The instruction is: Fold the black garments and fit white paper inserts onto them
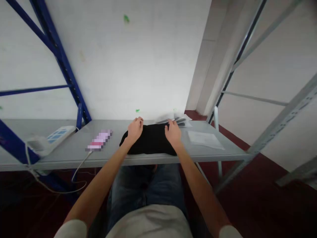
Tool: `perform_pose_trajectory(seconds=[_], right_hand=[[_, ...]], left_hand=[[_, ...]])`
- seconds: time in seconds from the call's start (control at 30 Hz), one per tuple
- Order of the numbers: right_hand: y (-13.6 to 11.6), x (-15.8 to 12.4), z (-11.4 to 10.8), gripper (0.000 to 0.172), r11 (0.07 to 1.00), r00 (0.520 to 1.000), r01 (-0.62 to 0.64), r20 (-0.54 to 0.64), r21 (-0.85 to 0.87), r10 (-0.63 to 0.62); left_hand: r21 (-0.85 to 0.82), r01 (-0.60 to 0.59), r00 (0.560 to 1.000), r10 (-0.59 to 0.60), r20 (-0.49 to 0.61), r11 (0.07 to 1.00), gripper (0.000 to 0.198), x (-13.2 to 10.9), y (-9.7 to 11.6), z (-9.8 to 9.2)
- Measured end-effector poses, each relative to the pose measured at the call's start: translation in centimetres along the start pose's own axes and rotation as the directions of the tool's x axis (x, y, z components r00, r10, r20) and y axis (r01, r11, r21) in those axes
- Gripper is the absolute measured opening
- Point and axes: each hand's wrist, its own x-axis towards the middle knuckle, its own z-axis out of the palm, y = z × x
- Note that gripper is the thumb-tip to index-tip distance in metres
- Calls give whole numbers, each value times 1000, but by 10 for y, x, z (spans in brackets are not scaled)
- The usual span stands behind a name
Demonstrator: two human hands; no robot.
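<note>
On the grey tabletop (69, 155), straighten the black cloth (153, 142) evenly with your left hand (135, 129) and right hand (173, 132), spaced apart, fingers curled, grip unclear.

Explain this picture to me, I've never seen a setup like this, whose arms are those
There's no machine: these are the bare arms of a person whose head-worn camera looks forward and down. The left hand and right hand are at a black cloth, one toward each end; whether they grip it, I can't tell. On the grey tabletop, a pixelated pink item with a white cable lies left of it, a pale flat sheet right, and papers behind.
</note>
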Motion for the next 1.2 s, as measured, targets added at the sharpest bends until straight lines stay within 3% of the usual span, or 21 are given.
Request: perform_pose_trajectory(seconds=[0.17, 0.27, 0.4, 0.77, 1.07, 1.2], right_hand=[[-35, -35, 33, 46, 984, 966, 170, 187, 52, -177], [-44, -48, 54, 50, 983, 938, 169, 293, 74, -183], [-41, -62, 69, 53, 983, 918, 177, 350, 54, -184], [13, -69, 47, 87, 982, 882, 171, 458, -83, -115], [31, -71, 42, 88, 980, 893, 172, 436, -101, -111], [30, -55, 43, 75, 976, 932, 200, 324, -88, -162]], left_hand=[[56, -194, 964, 179, 198, 979, 36, -41, 2, 25], [71, -177, 950, 151, 273, 982, 44, -56, -12, 38], [29, -135, 911, 112, 398, 990, 51, -59, -30, 45], [93, -89, 886, 36, 461, 992, 73, -64, -44, 28], [98, -92, 873, 32, 486, 991, 88, -63, -44, 25], [94, -98, 885, 44, 463, 991, 89, -64, -45, 27]])
